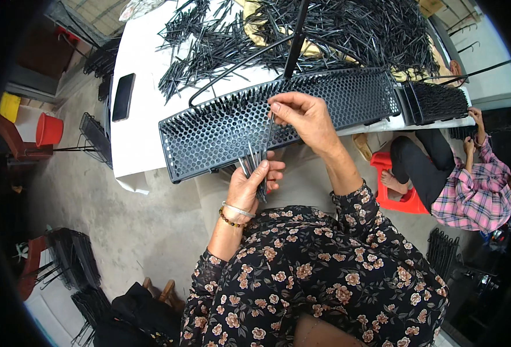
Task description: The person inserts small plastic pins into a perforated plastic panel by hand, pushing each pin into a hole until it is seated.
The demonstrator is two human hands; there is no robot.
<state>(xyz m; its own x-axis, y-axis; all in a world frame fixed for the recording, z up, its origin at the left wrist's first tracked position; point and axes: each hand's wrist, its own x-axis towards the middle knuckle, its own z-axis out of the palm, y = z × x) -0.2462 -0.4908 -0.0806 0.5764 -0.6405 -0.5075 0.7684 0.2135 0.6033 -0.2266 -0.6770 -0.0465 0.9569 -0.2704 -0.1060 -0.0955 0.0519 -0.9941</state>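
Right hand (306,120): thumb and fingertips are pressed together; one thin dark stick (269,132) is pinched by its upper end. Its long axis is held near upright in view, lower end directed down and slightly left, toward the other hand; whether the bundle is touched by it cannot be told.

Left hand (247,185): fingers are curled, thumb laid over; a bundle of sticks (256,159) is gripped. Upper tips are fanned a little and pointed up and slightly left, over the near edge of the perforated tray (200,147); lower ends are seen below the thumb.

Tray is set along the near edge of a white-covered table (143,49), its long axis slanted from lower left to upper right. Along its far side a band of upright sticks (232,104) is held in the holes.

Beyond, a loose heap of sticks (209,43) is strewn, axes crossed every way. Phone (123,97) is laid at left. At right, a second tray (440,103) is densely filled; beside it a co-worker in a plaid shirt (472,196) is seen
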